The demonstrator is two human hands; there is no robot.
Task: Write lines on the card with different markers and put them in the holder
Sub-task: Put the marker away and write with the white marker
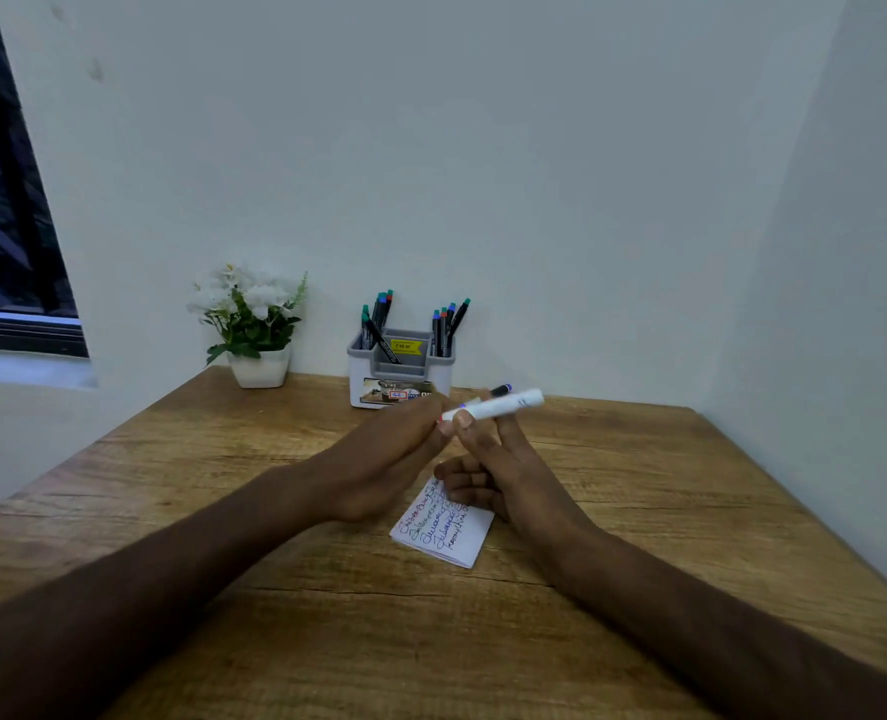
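Two bare forearms reach over a wooden table [639, 511] set in a corner of pale walls, a dark window [5, 226] at left. Against the wall stand a potted white flower [252, 324] and a grey holder [401, 374] with dark markers [444, 327]. Right hand [488, 475] pinches a white marker [498, 406]; left hand [394, 449] meets its near end, grip unclear, perhaps on a cap. Below them lies the card [444, 527], lined in several colours

I see both forearms reaching forward, hands meeting mid-frame. Left hand [389, 459] fingers pinched at the marker [493, 407] tip end. Right hand [488, 470] pinches it, index extended, other fingers curled.
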